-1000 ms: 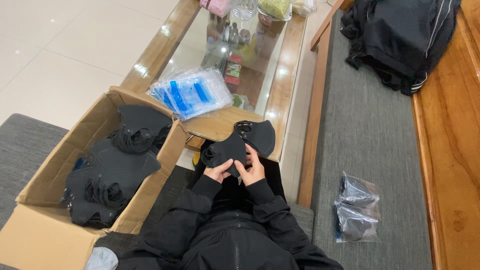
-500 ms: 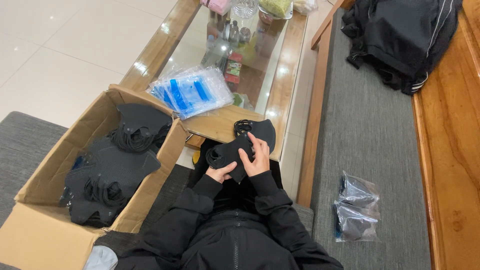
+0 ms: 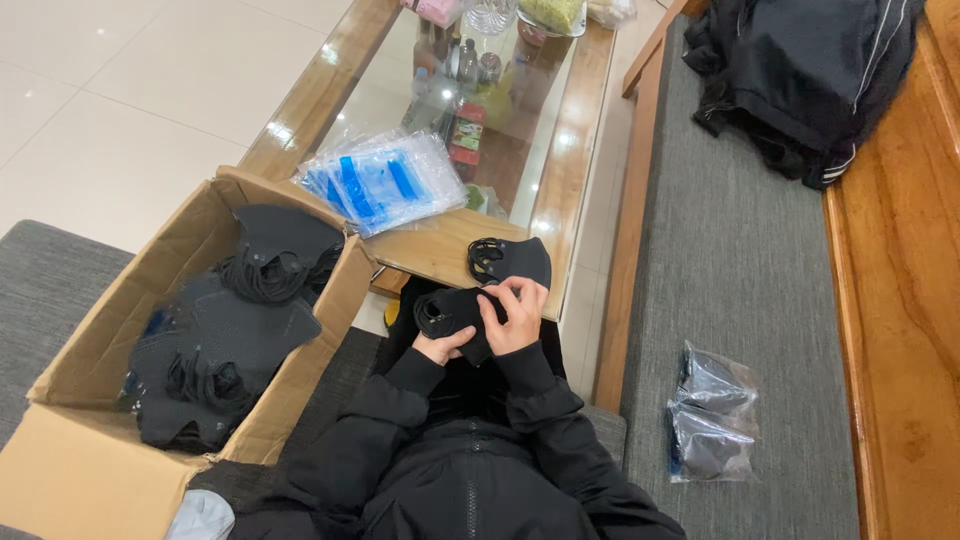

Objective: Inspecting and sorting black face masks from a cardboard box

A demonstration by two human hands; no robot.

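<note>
Both hands hold a black fabric mask (image 3: 505, 263) with a round vent, just above my lap. My left hand (image 3: 442, 347) grips its lower left part from underneath. My right hand (image 3: 516, 314) lies over the middle, fingers curled onto the fabric. The mask hangs at the near edge of a glass-topped wooden coffee table (image 3: 575, 200). An open cardboard box (image 3: 90, 340) at my left holds several more black masks (image 3: 235, 335).
A stack of clear plastic bags with blue strips (image 3: 380, 180) lies on the table beside the box. Bottles and jars stand further back on the table. Two bagged masks (image 3: 712, 412) lie on the grey bench cushion at right; a black jacket (image 3: 810, 75) sits further along.
The mask has been folded and turned between my hands; my right hand slid over its middle while the left moved under its left end.
</note>
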